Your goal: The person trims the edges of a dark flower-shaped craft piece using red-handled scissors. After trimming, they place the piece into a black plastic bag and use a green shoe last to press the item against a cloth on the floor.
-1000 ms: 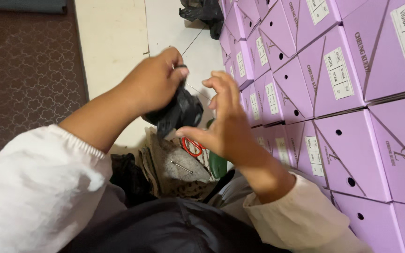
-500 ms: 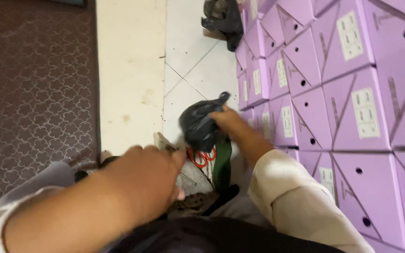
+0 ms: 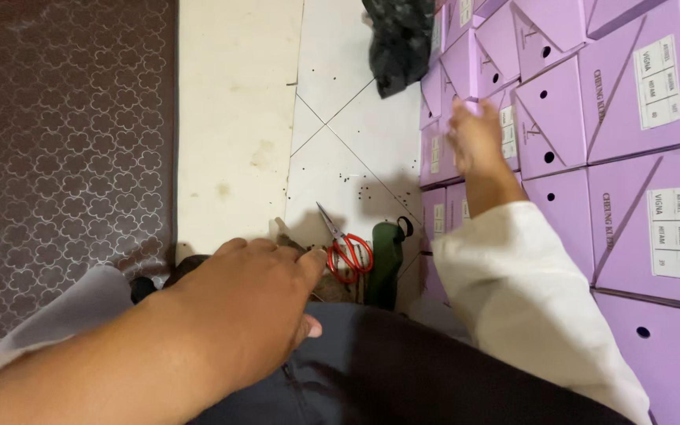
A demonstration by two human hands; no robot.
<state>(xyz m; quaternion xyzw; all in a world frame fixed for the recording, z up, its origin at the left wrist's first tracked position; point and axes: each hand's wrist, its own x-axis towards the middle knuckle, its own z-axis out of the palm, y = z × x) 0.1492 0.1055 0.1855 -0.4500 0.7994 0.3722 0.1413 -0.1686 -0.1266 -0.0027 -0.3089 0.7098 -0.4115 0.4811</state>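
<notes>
My left hand (image 3: 253,307) is low in front of me, palm down and fingers loosely spread, with nothing visible in it. Its fingertips are next to red-handled scissors (image 3: 345,253) and a dark green object (image 3: 386,264) on the floor by my lap. My right hand (image 3: 475,140) is stretched forward and blurred, with open fingers and nothing in it, beside the stacked purple boxes (image 3: 592,118). A black crumpled piece (image 3: 399,39) lies on the tiles beyond it, at the foot of the boxes.
Purple cardboard boxes with white labels and round holes fill the right side in a tall stack. A dark patterned mat (image 3: 64,157) covers the floor at left. Pale tiles (image 3: 340,142) with small dark specks lie between them.
My right hand held a black piece before; it has now reached forward and is empty, and the piece lies far ahead. My left hand has dropped from that piece toward my lap.
</notes>
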